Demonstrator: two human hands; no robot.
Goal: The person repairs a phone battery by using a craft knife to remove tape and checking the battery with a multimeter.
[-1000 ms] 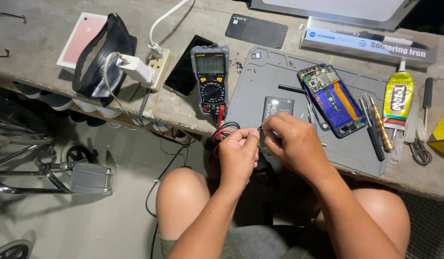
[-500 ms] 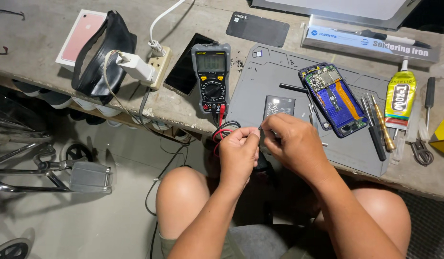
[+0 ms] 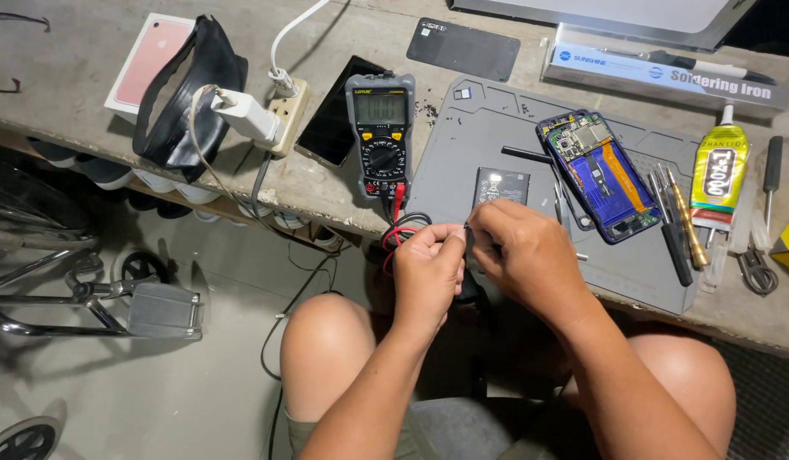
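Grey repair mat (image 3: 497, 128) beneath | left hand (image 3: 429, 273) and right hand (image 3: 531, 255) pinch probe tips (image 3: 467, 243) together | multimeter (image 3: 381, 135) faces up, readable.

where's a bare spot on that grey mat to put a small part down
Bare mat shows along its upper left, between the multimeter and the opened phone, above the small battery. Another patch lies at the near right corner, below the phone. The right edge is crowded with screwdrivers and a glue tube.
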